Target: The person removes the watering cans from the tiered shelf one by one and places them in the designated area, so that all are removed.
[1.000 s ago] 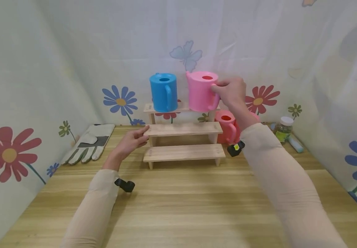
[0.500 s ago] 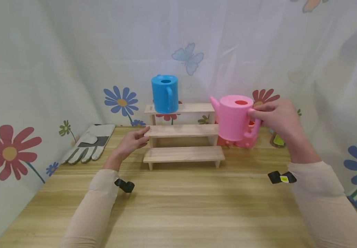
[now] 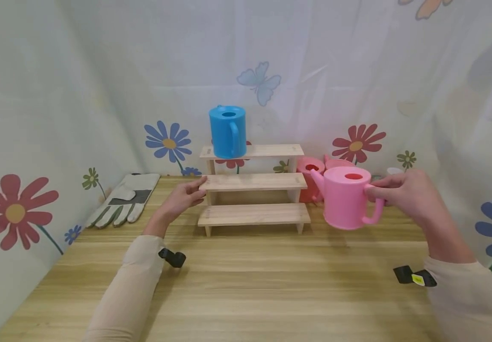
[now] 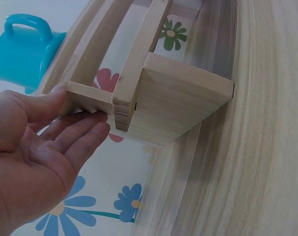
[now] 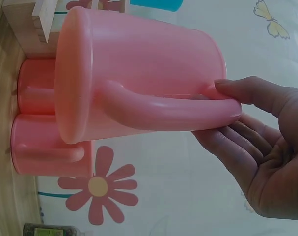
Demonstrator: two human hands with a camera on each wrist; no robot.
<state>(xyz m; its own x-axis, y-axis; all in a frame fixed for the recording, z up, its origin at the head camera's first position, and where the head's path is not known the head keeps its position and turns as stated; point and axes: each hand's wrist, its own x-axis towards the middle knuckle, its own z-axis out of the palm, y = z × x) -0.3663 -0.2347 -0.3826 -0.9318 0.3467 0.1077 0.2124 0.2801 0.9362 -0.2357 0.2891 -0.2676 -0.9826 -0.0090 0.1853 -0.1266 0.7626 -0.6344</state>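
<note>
A light pink watering can (image 3: 345, 204) hangs above the table right of the three-tier wooden shelf (image 3: 252, 181), spout to the left. My right hand (image 3: 412, 192) pinches the top of its handle (image 5: 163, 113), thumb on one side and fingers on the other. On the shelf's top tier stands a blue watering can (image 3: 224, 137), its handle toward me. My left hand (image 3: 181, 197) grips the left end of the middle tier. In the left wrist view its thumb lies on the upper side and the fingers are underneath.
Behind the held can, at the shelf's right end, stand a red watering can (image 3: 306, 190) and a pink one (image 3: 339, 163). A jar (image 5: 50, 230) is further right. Grey-white gloves (image 3: 128, 194) lie at the back left. A flower-patterned curtain (image 3: 211, 57) encloses the table.
My right hand has carried the pink watering can from the top tier's right side, rightward, down and nearer to me. The left hand keeps its hold on the shelf.
</note>
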